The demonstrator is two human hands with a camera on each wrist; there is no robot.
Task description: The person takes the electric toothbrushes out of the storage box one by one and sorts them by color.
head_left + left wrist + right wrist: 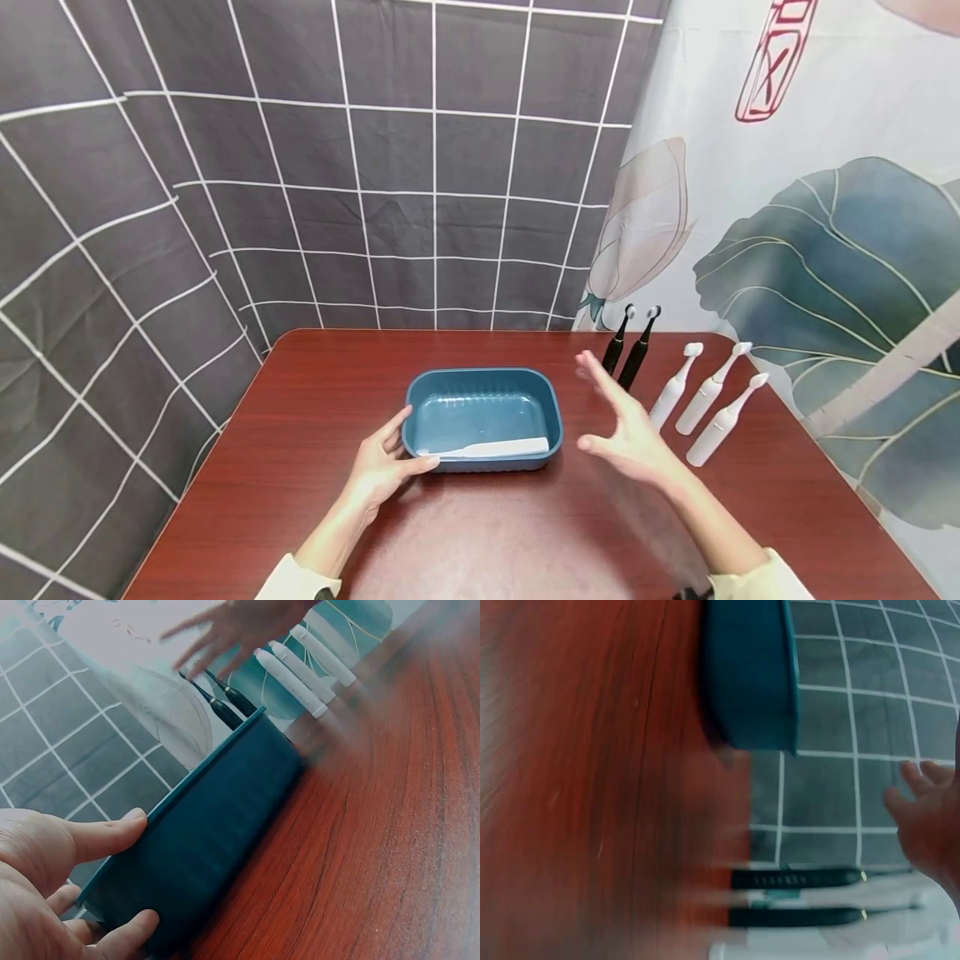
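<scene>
A blue plastic basin (480, 380) sits on the table. Inside, along its front wall, lies a white electric toothbrush (504, 448). My left hand (384, 468) holds the basin's front left corner, thumb over the rim and fingers round the outer wall, as the left wrist view shows. Between the basin and the standing toothbrushes, my right hand (636, 440) is raised with fingers spread and nothing in it. Just beyond it stand two black electric toothbrushes, one (613, 353) left of the other (635, 362). Three white electric toothbrushes (702, 407) stand farther right.
The reddish-brown wooden table (300, 400) carries everything. A dark grey cloth with a white grid (390, 150) hangs behind and to the left. On the right hangs a pale curtain (705, 100) printed with leaves and flowers.
</scene>
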